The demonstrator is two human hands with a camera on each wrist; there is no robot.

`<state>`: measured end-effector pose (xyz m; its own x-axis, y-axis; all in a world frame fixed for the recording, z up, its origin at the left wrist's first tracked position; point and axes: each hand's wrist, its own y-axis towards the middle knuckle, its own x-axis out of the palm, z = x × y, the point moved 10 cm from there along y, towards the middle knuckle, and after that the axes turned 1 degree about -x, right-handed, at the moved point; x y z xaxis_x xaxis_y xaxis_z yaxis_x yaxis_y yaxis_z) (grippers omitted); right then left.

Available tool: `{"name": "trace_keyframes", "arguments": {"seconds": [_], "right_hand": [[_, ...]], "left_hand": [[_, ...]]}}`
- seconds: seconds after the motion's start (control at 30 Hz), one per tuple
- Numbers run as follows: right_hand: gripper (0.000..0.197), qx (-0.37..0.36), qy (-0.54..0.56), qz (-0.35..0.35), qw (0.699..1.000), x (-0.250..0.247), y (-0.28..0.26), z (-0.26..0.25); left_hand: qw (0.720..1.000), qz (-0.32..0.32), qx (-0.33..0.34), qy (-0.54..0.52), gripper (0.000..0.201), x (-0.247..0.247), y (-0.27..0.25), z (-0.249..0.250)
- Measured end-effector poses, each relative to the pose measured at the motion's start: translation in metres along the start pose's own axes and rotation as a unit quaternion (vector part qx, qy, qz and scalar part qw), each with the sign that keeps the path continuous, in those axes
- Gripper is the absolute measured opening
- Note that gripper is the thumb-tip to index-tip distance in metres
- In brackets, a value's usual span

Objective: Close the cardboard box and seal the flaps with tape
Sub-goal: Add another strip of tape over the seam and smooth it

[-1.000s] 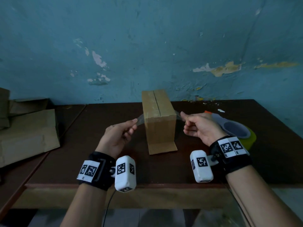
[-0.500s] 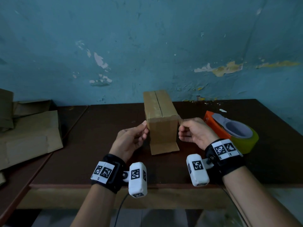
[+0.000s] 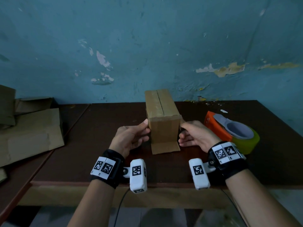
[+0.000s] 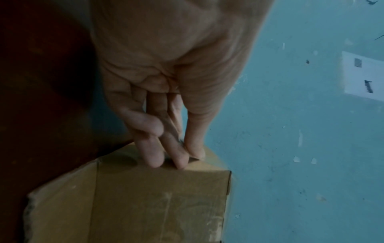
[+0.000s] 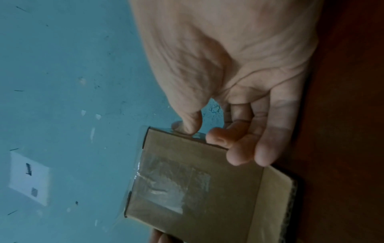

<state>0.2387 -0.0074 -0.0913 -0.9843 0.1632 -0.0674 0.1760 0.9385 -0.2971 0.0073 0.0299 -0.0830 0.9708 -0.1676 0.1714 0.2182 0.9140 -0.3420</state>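
My left hand [image 3: 132,138] pinches one end of the tape [image 5: 137,172], fingertips on the left wall of the cardboard box [image 3: 162,115], which stands mid-table [image 3: 82,145]. It's light, stiff card, apt to slide, so I'd brace both walls near the top. My right hand [image 3: 196,135] pinches the other end, thumb pressing it onto the right wall.

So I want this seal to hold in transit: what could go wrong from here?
The clear tape looks wrinkled on the near face of the box, so it may grip poorly. The bottom flap lies out on the table, untaped, and could stay open. Tall and narrow, the box might tip under uneven pressure from the left hand and right hand.
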Motion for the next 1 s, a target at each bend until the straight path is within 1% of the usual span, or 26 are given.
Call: {"name": "trace_keyframes", "arguments": {"seconds": [0.07, 0.1, 0.17, 0.27, 0.37, 0.47, 0.53, 0.67, 0.8, 0.9, 0.97, 1.0], "right_hand": [[0.044, -0.006, -0.001, 0.001, 1.000, 0.000, 0.001, 0.000], [0.041, -0.008, -0.001, 0.002, 1.000, 0.000, 0.001, -0.001], [0.037, -0.009, 0.000, 0.001, 1.000, 0.001, 0.002, 0.000], [0.039, -0.010, -0.001, -0.001, 1.000, 0.002, 0.004, 0.002], [0.040, -0.010, 0.000, -0.005, 1.000, 0.002, 0.006, 0.003], [0.041, -0.009, 0.005, -0.005, 1.000, 0.001, 0.007, 0.004], [0.041, -0.007, 0.006, -0.007, 1.000, 0.000, 0.008, 0.005], [0.038, -0.018, 0.000, -0.015, 1.000, 0.002, 0.008, 0.005], [0.032, -0.019, -0.003, -0.016, 1.000, 0.003, 0.008, 0.006], [0.026, -0.022, -0.003, -0.020, 1.000, 0.002, 0.007, 0.005], [0.024, -0.024, -0.003, -0.014, 1.000, -0.002, 0.007, 0.003], [0.022, -0.026, -0.004, -0.003, 1.000, -0.007, 0.007, 0.001]], "left_hand": [[1.000, 0.006, -0.004, 0.009, 0.031, -0.001, 0.000, 0.000], [1.000, 0.009, -0.004, 0.016, 0.030, -0.001, -0.001, 0.001], [0.999, 0.019, 0.001, 0.031, 0.029, -0.002, -0.001, 0.003], [0.999, 0.026, -0.003, 0.042, 0.030, -0.004, 0.001, 0.004], [0.998, 0.026, -0.002, 0.049, 0.037, -0.006, 0.003, 0.003], [0.996, 0.037, -0.008, 0.083, 0.053, -0.008, 0.003, 0.000], [0.993, 0.042, -0.004, 0.107, 0.057, -0.008, 0.004, -0.001], [0.991, 0.030, 0.012, 0.127, 0.055, -0.007, 0.009, -0.001], [0.994, 0.025, -0.001, 0.108, 0.037, -0.006, 0.012, -0.005], [0.995, 0.011, -0.009, 0.097, 0.032, -0.004, 0.009, -0.003], [0.992, 0.021, 0.024, 0.124, 0.027, -0.005, 0.005, 0.007], [0.986, 0.043, 0.055, 0.149, 0.027, -0.010, 0.002, 0.016]]}}
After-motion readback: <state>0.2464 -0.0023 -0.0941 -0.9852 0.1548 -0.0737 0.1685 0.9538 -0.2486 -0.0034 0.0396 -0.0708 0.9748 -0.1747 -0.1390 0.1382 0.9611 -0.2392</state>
